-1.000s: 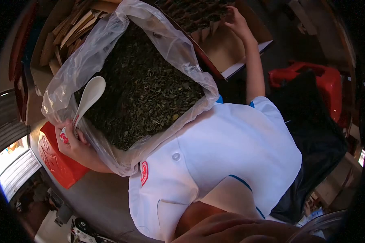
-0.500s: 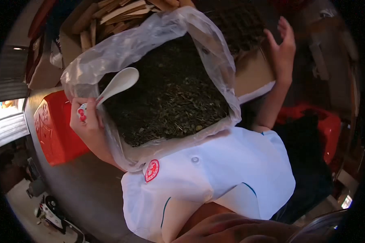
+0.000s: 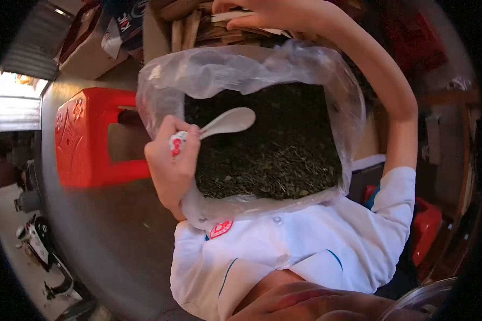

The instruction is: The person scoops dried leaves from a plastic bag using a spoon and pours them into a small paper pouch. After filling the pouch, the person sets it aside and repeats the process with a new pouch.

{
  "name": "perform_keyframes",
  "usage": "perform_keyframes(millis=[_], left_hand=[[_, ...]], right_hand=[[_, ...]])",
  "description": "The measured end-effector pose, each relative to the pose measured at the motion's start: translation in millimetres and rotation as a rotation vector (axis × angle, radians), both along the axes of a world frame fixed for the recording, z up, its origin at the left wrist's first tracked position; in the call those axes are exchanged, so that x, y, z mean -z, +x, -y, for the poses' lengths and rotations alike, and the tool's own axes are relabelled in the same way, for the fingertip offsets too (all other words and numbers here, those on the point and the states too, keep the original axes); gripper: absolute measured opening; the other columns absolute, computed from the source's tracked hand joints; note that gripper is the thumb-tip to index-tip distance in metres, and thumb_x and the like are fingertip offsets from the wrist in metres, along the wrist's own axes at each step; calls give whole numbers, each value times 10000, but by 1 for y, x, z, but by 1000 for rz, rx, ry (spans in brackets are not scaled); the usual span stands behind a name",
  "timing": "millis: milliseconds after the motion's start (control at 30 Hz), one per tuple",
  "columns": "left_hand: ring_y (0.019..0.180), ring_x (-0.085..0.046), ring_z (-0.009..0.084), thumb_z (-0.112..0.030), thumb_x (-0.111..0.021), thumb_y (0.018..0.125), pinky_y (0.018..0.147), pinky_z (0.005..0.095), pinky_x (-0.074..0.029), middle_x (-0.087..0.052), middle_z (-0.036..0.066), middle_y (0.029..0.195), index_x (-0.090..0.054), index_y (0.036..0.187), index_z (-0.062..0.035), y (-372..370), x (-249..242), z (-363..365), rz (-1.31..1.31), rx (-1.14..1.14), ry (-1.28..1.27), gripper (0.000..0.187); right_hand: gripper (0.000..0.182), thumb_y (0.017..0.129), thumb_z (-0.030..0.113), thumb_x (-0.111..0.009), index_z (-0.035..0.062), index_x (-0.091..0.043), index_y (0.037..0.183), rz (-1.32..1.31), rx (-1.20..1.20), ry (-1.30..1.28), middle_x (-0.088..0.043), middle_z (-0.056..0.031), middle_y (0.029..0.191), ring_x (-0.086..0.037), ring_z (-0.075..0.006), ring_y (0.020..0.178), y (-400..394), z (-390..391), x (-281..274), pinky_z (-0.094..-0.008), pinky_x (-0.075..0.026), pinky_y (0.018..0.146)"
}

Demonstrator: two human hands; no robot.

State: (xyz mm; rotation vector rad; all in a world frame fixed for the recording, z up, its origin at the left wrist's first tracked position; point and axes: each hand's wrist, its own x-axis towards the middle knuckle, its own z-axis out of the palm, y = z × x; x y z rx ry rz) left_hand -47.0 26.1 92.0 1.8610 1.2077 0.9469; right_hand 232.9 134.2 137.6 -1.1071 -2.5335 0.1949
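Observation:
A white spoon (image 3: 231, 120) with a red-and-white cartoon figure on its handle is held in my left hand (image 3: 172, 160), fingers closed round the handle. Its bowl hangs over dark dried leaves (image 3: 273, 160), which fill a box-shaped clear plastic bag (image 3: 209, 72) against my front. Stretched past the bag's far side, my right hand (image 3: 251, 15) is over a pile of thin brown pieces (image 3: 219, 35), thumb and fingers spread apart. The top edge of the view cuts off part of that hand.
Left of the bag stands a red plastic stool (image 3: 85, 139) on the grey floor. Cartons (image 3: 99, 51) are behind it, and another red stool (image 3: 427, 224) is at the right. A white-and-black scooter (image 3: 43, 251) shows at the lower left.
My right hand has swung from beside the bag up and left over the brown pile. The view has shifted, and the spoon remains in my left hand above the leaves.

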Motion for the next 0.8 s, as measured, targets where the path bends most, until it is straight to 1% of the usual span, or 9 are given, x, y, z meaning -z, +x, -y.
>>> perform_keyframes(millis=[100,267,367,467,567,633,667,767,800], left_hand=[[509,-440,56,-75,-627,863,474,253,-363,-476,40,543,-549,779,-13,2,-3,2,-10,-1,-48,130],[460,-521,122,-71,-644,845,464,268,-397,-519,82,533,-563,775,-24,7,-3,4,-57,-15,-26,117],[442,-547,185,-76,-651,840,452,285,-405,-529,98,531,-555,760,-38,7,-1,4,-72,-3,9,131],[444,-559,216,-81,-653,840,446,296,-408,-532,104,531,-550,757,-45,6,0,3,-84,9,35,137],[447,-562,233,-83,-655,840,443,302,-408,-530,105,530,-546,757,-49,4,3,4,-71,5,57,141],[448,-563,238,-83,-656,839,442,304,-407,-530,105,530,-546,759,-49,4,4,4,-79,5,71,140],[452,-565,242,-84,-655,840,445,306,-408,-529,107,532,-545,759,-48,4,4,4,-75,5,75,141],[465,-570,254,-89,-652,845,452,314,-412,-528,114,537,-542,761,-48,4,4,2,-73,6,83,144],[469,-571,258,-91,-650,847,454,317,-413,-528,116,539,-541,761,-47,3,4,2,-76,4,80,145]], right_hand=[[290,828,137,-636,-45,-573,1045,179,-103,160,-612,-224,1010,-599,-383,970,-23,-28,3,-435,-492,828],[168,845,90,-542,3,-613,970,427,-177,374,-615,-171,1021,-612,-323,973,-57,-70,19,-417,-493,830],[155,861,97,-518,12,-623,937,509,-362,617,-616,-154,1020,-606,-304,994,-63,-91,36,-414,-479,854],[133,830,105,-574,13,-609,919,415,-418,607,-616,-135,1007,-596,-301,991,-64,-94,27,-409,-469,870],[188,776,85,-676,9,-582,920,186,-277,200,-609,-127,987,-602,-284,928,-48,-69,-14,-382,-486,824],[288,725,54,-748,9,-544,923,-97,-260,-33,-596,-123,960,-594,-245,874,-33,-59,-27,-340,-493,764],[323,740,45,-754,25,-523,964,-98,-204,-126,-588,-108,989,-576,-210,852,-24,-56,-30,-317,-492,737],[346,744,47,-737,38,-505,1000,-375,-248,-196,-582,-94,1033,-565,-202,895,-4,-32,-26,-317,-485,795],[360,761,53,-707,40,-503,1057,-352,-224,-185,-578,-103,1095,-564,-207,986,0,-21,-26,-323,-462,887]])
